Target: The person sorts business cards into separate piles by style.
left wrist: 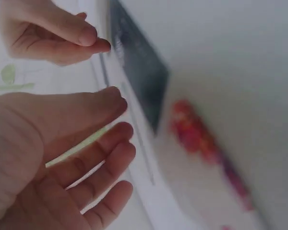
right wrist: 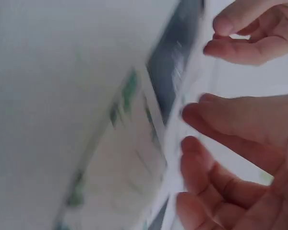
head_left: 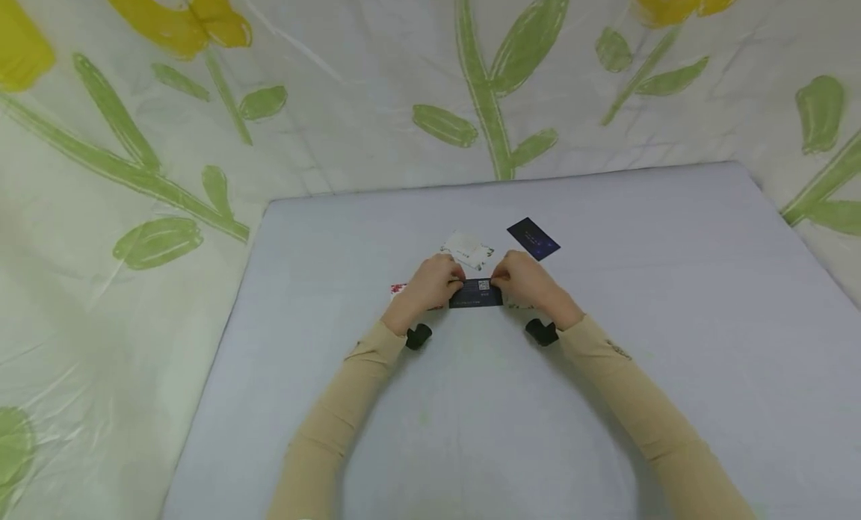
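Observation:
A dark card (head_left: 475, 293) with a small square code and pale print lies flat between the two hands. My left hand (head_left: 430, 282) is over its left end; in the left wrist view the thumb and fingers (left wrist: 101, 163) are loosely bent, with a gap to the card. Over the right end is my right hand (head_left: 531, 281), its thumb near the index fingertip, apart from the card in the right wrist view. A card with red flowers (left wrist: 194, 136) lies beside the dark card, partly under the left hand. Below the right hand is a white card with green leaves (right wrist: 120, 177).
Farther back lie a white card with a leafy border (head_left: 466, 249) and a dark blue card (head_left: 534, 238). All rest on a pale tabletop (head_left: 471, 430). A flower-painted sheet (head_left: 363, 94) hangs behind the table. Black devices (head_left: 541, 332) sit at both wrists.

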Action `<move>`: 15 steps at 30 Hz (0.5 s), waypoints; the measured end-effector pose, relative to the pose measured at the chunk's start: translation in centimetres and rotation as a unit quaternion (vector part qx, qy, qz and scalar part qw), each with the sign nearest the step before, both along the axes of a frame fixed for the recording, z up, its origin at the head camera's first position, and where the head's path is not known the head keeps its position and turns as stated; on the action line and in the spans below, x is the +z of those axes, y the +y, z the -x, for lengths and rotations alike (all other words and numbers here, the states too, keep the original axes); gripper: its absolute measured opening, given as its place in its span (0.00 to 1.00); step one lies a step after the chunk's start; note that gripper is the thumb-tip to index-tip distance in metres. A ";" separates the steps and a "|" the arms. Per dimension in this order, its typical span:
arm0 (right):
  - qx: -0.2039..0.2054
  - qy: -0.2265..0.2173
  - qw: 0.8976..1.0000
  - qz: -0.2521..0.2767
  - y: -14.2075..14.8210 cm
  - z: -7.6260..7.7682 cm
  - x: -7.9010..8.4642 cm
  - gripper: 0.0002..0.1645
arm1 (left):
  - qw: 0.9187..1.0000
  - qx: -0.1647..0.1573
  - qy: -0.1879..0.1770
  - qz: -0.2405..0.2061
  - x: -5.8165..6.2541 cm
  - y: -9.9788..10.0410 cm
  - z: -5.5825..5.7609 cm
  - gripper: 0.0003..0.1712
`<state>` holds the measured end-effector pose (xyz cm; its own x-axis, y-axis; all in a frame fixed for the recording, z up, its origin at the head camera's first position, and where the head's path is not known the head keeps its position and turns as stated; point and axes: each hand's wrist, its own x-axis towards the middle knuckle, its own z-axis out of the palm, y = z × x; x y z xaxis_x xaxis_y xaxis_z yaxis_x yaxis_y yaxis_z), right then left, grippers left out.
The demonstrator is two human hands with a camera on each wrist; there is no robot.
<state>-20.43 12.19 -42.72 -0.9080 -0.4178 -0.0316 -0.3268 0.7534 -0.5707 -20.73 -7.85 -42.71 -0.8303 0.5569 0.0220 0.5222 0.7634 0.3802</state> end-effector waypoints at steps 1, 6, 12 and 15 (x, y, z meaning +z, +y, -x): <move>-0.011 0.005 1.000 0.015 0.6 0.1 0.2 0.10 | 1.000 -0.004 -0.004 -0.002 0.4 0.3 0.3 0.08; -0.094 0.053 0.989 0.102 4.2 0.8 1.3 0.11 | 0.998 -0.024 -0.036 -0.044 2.1 3.0 2.9 0.12; -0.188 0.033 0.976 0.103 6.9 2.0 1.5 0.16 | 0.995 -0.070 -0.051 -0.053 2.1 6.8 6.3 0.16; -0.217 0.000 0.973 0.079 7.1 2.4 1.2 0.20 | 0.996 -0.077 -0.045 -0.022 1.5 8.3 7.6 0.17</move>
